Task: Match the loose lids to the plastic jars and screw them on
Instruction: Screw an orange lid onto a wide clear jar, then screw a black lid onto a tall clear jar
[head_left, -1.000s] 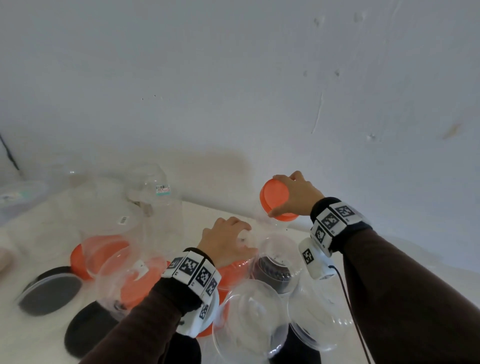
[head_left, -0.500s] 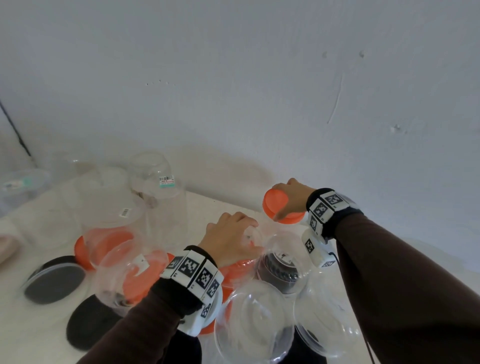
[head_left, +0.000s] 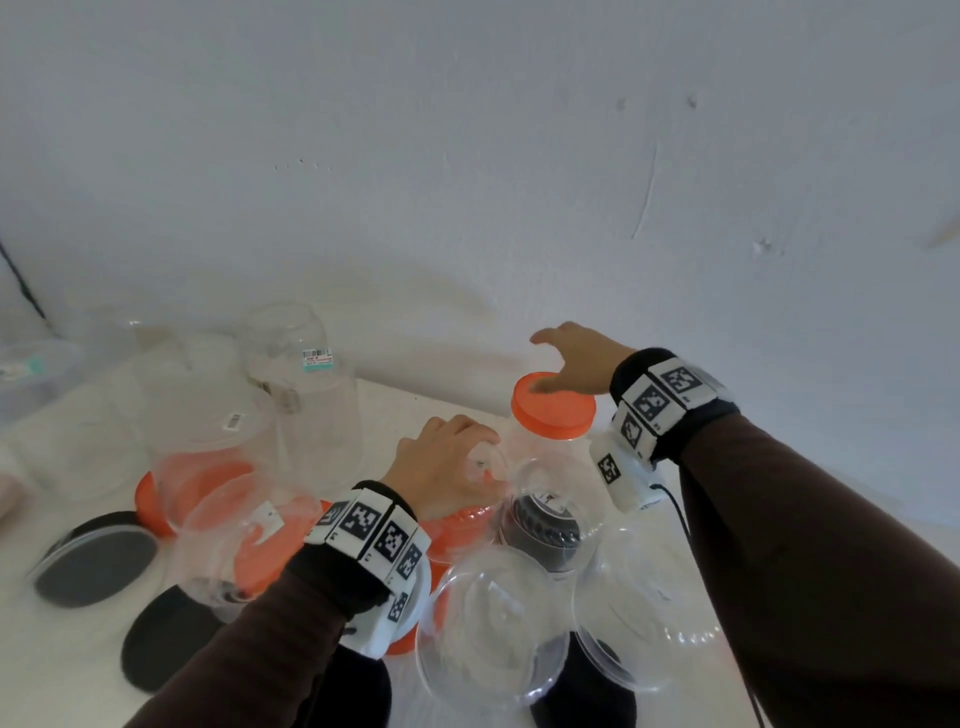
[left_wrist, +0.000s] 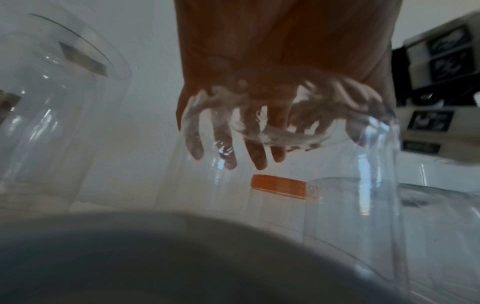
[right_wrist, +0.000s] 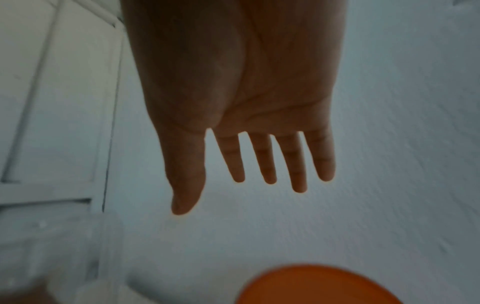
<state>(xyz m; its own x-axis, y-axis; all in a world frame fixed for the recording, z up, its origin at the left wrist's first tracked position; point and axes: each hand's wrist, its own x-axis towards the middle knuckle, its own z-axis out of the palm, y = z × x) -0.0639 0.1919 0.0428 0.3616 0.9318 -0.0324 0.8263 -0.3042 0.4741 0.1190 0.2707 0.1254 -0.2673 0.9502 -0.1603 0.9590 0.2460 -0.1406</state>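
Note:
An orange lid (head_left: 553, 410) sits flat on a clear jar (head_left: 550, 467) near the wall. My right hand (head_left: 566, 358) hovers just above its far edge with straight, spread fingers and holds nothing. From the right wrist, the right hand (right_wrist: 233, 195) is open and the orange lid (right_wrist: 319, 288) lies below the palm. My left hand (head_left: 447, 462) curls its fingers over clear plastic right beside the lidded jar. In the left wrist view the fingers (left_wrist: 254, 156) show through a clear jar (left_wrist: 363, 164), with the orange lid (left_wrist: 278, 184) beyond them. I cannot tell whether that is the lidded jar.
Several clear jars crowd the white table (head_left: 78, 675): a tall one with a barcode label (head_left: 301, 374) at the back and two wide ones (head_left: 493, 623) at the front. Loose black lids (head_left: 96, 566) lie left, and orange lids (head_left: 150, 493) under jars. The wall (head_left: 519, 208) stands close behind.
My right hand gripped the orange lid and now has let go and opened above it. The lid now lies level on the jar. The left hand has stayed in place.

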